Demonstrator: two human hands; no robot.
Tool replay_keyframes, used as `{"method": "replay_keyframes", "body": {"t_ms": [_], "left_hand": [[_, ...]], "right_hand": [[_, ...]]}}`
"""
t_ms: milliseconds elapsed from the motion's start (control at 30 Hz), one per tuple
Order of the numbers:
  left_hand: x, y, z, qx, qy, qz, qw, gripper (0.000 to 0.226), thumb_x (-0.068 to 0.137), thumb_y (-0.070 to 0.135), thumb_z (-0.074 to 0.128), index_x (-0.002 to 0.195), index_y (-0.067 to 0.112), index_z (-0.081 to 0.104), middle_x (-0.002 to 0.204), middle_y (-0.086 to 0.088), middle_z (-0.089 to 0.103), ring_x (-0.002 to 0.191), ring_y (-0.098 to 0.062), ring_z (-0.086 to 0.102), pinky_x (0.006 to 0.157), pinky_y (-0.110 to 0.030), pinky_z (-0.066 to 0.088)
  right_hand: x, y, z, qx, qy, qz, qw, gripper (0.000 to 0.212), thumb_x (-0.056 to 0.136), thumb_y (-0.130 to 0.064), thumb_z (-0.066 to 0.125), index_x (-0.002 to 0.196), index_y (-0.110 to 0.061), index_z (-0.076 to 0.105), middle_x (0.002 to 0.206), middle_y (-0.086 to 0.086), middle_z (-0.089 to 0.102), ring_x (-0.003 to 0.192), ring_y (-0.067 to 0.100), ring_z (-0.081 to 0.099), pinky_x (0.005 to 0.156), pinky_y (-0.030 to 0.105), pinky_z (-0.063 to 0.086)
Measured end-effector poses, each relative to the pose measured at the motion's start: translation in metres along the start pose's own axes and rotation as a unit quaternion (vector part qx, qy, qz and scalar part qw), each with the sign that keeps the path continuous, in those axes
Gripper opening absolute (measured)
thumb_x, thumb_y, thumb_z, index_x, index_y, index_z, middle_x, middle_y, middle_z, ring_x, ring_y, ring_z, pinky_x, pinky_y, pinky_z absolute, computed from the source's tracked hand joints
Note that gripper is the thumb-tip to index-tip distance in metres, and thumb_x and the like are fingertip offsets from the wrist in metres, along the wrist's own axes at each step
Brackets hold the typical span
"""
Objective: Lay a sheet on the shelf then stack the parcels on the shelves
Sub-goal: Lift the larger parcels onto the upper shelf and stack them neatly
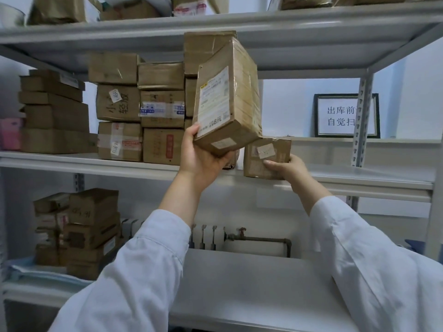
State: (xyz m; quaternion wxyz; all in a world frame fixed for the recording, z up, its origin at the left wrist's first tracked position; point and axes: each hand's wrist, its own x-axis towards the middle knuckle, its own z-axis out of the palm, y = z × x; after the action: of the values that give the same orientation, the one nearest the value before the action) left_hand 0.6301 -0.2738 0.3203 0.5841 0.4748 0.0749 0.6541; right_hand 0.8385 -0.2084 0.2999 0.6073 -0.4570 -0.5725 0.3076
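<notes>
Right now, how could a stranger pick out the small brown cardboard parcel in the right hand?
Look at the middle board of the grey metal shelving. Right of the stacked brown cardboard parcels, the right hand grips a small squarish brown cardboard parcel at the front edge. Unlike the stacked ones, it stands apart, with one small white label.

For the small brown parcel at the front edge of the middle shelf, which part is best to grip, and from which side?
Probably the lower right corner of the small parcel, from the front right: that side is free, while the tilted large parcel leans over its upper left. The right hand grips there.
</notes>
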Motion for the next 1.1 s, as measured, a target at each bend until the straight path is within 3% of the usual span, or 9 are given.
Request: {"method": "replay_keyframes", "body": {"t_ms": [200,400,500,600,667,767,867,1000,1100], "left_hand": [[0.016,0.001,0.017,0.033,0.001,-0.012,0.999,0.033,0.090,0.046,0.040,0.107,0.026,0.060,0.107,-0.002,0.064,0.103,-0.020,0.057,0.080,-0.032,0.050],[0.037,0.000,0.038,0.115,0.032,-0.051,0.992,0.038,0.088,0.051,0.043,0.106,0.023,0.062,0.104,-0.006,0.065,0.101,-0.022,0.059,0.077,-0.033,0.054],[0.046,-0.001,0.047,0.160,0.040,-0.070,0.984,0.040,0.088,0.050,0.045,0.108,0.020,0.062,0.099,-0.006,0.066,0.094,-0.021,0.061,0.067,-0.030,0.057],[0.055,-0.004,0.054,0.195,0.054,-0.078,0.976,0.040,0.087,0.051,0.047,0.110,0.021,0.061,0.097,-0.006,0.067,0.092,-0.019,0.062,0.068,-0.031,0.057],[0.060,-0.008,0.059,0.221,0.051,-0.079,0.971,0.045,0.087,0.052,0.048,0.116,0.020,0.059,0.106,-0.007,0.066,0.097,-0.019,0.062,0.071,-0.032,0.056],[0.065,-0.020,0.064,0.250,0.034,-0.074,0.965,0.047,0.087,0.050,0.050,0.123,0.020,0.056,0.109,-0.007,0.064,0.097,-0.018,0.062,0.076,-0.033,0.057],[0.068,-0.031,0.069,0.240,0.031,-0.084,0.967,0.046,0.087,0.050,0.051,0.121,0.020,0.057,0.098,-0.005,0.064,0.093,-0.018,0.062,0.079,-0.035,0.056],[0.078,-0.031,0.076,0.268,0.065,-0.075,0.958,0.039,0.088,0.058,0.046,0.102,0.025,0.060,0.089,-0.002,0.065,0.088,-0.016,0.062,0.084,-0.037,0.055],[0.088,-0.024,0.077,0.289,0.082,-0.051,0.952,0.060,0.087,0.072,0.024,0.101,0.026,0.060,0.088,-0.002,0.067,0.087,-0.018,0.063,0.080,-0.036,0.053]], "right_hand": [[0.028,0.014,0.003,-0.103,0.039,-0.029,0.994,0.036,0.065,-0.038,0.083,0.093,-0.023,0.065,0.097,0.002,0.072,0.095,0.023,0.068,0.092,0.045,0.052],[0.050,0.022,0.020,-0.211,0.017,-0.010,0.977,0.084,0.044,-0.079,0.058,0.110,-0.028,0.057,0.107,-0.004,0.068,0.105,0.022,0.063,0.095,0.048,0.047],[0.055,0.021,0.022,-0.199,-0.016,-0.012,0.980,0.096,0.047,-0.080,0.063,0.125,-0.026,0.048,0.117,-0.002,0.064,0.111,0.024,0.060,0.096,0.048,0.047],[0.045,0.005,0.015,0.040,0.060,-0.054,0.996,0.077,0.077,-0.044,0.062,0.142,-0.012,0.034,0.132,0.009,0.053,0.119,0.022,0.052,0.101,0.037,0.040],[0.043,-0.006,0.004,0.188,0.159,-0.125,0.961,0.059,0.077,-0.034,0.043,0.131,-0.010,0.046,0.115,0.005,0.057,0.104,0.016,0.052,0.089,0.029,0.038],[0.037,-0.025,-0.004,0.284,0.147,-0.167,0.933,0.050,0.079,-0.045,0.037,0.117,-0.019,0.057,0.115,0.005,0.061,0.105,0.019,0.057,0.078,0.025,0.041],[0.035,-0.037,-0.008,0.320,0.104,-0.181,0.924,0.050,0.081,-0.054,0.036,0.114,-0.023,0.058,0.114,0.008,0.063,0.106,0.023,0.061,0.079,0.030,0.050],[0.038,-0.034,-0.011,0.282,0.074,-0.201,0.935,0.061,0.077,-0.059,0.044,0.132,-0.033,0.041,0.145,0.005,0.041,0.128,0.021,0.047,0.101,0.037,0.044],[0.043,-0.030,-0.007,0.188,0.012,-0.232,0.954,0.065,0.085,-0.043,0.058,0.142,-0.020,0.037,0.143,0.008,0.045,0.118,0.016,0.055,0.090,0.028,0.052]]}}
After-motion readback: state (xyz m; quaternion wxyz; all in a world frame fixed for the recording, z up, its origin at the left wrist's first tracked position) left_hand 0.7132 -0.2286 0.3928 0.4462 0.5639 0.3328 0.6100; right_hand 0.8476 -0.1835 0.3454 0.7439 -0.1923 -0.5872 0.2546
